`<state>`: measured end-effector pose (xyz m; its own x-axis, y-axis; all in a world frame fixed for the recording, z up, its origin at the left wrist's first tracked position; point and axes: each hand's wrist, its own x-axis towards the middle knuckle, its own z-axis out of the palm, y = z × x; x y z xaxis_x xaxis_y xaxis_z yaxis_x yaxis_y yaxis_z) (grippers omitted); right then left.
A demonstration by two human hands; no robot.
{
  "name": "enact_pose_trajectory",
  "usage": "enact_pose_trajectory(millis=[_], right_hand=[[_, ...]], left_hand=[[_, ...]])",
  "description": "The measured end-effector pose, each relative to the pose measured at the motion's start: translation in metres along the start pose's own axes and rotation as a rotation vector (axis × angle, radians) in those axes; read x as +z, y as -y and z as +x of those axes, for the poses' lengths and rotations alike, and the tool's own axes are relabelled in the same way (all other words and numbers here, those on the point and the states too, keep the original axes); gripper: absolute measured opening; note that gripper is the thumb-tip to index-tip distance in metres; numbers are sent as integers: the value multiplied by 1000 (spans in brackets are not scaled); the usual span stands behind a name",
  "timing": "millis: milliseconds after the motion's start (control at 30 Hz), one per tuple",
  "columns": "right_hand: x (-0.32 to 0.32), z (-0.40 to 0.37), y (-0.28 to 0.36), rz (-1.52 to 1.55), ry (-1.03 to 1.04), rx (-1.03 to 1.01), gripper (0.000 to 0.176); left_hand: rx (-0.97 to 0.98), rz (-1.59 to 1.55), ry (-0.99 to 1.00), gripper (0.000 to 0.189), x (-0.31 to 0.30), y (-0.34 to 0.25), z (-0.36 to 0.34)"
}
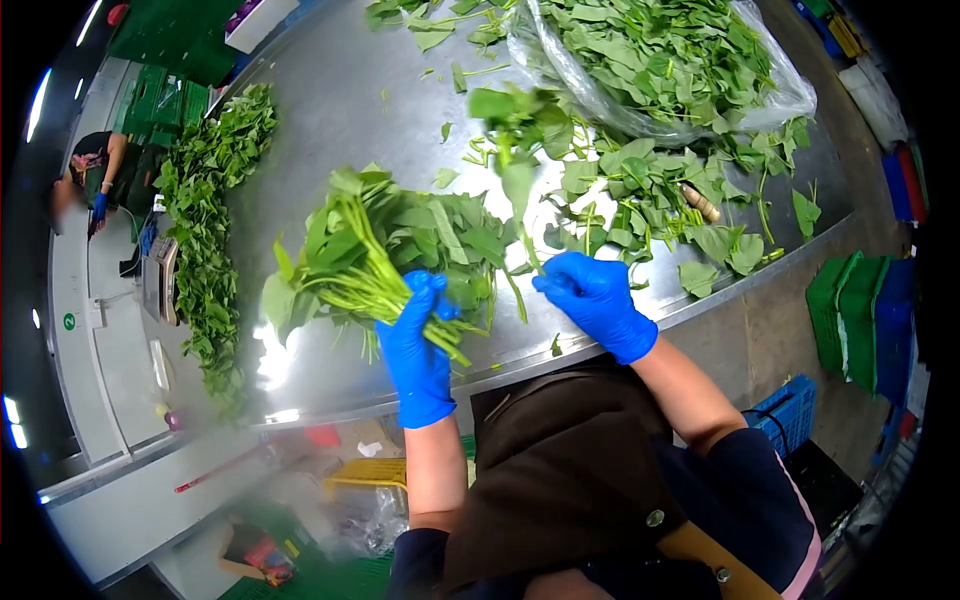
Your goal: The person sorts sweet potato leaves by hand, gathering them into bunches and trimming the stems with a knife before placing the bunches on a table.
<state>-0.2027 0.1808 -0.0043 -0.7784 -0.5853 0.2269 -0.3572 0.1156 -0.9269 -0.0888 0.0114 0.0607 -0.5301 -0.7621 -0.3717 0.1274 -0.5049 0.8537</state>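
Observation:
My left hand (418, 350), in a blue glove, is closed around the stems of a bunch of leafy greens (350, 235). The cut ends stick out past the fingers, and the leaves point up and to the left. My right hand (597, 303), also gloved in blue, pinches the lower end of a single leafy stem (520, 190) that stands up from the fingers, its top blurred. More greens (440, 225) lie on the metal table (330, 110) behind the bunch. Loose leaves and stems (640, 200) are scattered beyond my right hand.
A clear plastic bag (790, 95) full of greens stands at the far right. A long row of greens (220, 150) lines the left edge, beside a scale (160, 275). A wooden-handled tool (700, 202) lies among the leaves. Another person (95, 175) stands far left. Green crates (845, 310) are on the right.

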Motion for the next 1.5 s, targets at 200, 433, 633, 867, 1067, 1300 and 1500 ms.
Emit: enact_pose_trajectory(millis=[200,433,633,867,1067,1300,1500], right_hand=[[-2,0,15,-255,23,-322,13],[-9,-4,18,-56,31,-280,12],[-7,-9,8,-8,89,-303,14],[-16,1,5,485,440,171,25],[-5,19,29,785,144,514,25],[9,11,12,879,41,494,25],[10,14,23,878,24,475,28]], left_hand=[[62,151,48,22,36,23,-9],[2,104,44,22,31,38,-7],[-112,59,199,30,30,41,-17],[22,201,123,29,35,45,-24],[104,229,95,31,46,53,-30],[64,186,35,31,43,53,-29],[103,230,39,35,43,52,-28]])
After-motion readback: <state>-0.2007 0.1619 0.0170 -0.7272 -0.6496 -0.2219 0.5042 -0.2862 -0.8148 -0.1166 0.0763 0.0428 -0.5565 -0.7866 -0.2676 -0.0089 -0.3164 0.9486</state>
